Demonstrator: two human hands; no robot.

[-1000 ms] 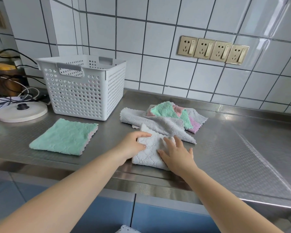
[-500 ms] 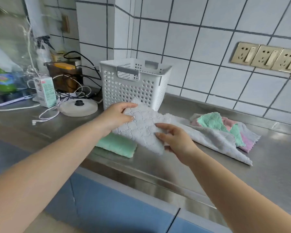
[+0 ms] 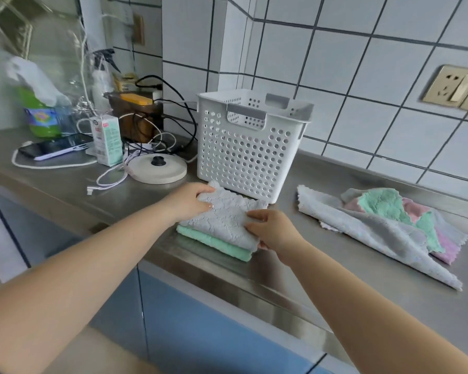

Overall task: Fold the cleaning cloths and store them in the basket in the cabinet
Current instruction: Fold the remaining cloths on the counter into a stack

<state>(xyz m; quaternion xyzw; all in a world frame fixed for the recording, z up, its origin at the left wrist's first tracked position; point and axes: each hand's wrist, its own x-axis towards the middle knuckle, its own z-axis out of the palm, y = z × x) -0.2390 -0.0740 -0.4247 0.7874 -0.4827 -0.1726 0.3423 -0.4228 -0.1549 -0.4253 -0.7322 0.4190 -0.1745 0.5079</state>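
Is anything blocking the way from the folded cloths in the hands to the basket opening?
Nothing visible does. Both the left hand and the right hand hold the folded grey cloth on the green cloth, right in front of the white basket. Its open top shows nothing across it.

Phone (image 3: 55, 149): lying at the left of the frame
Carton (image 3: 106, 140): standing beside it
Sockets (image 3: 455, 87): sitting on the wall, upper right
Green bottle (image 3: 39, 114): standing far left
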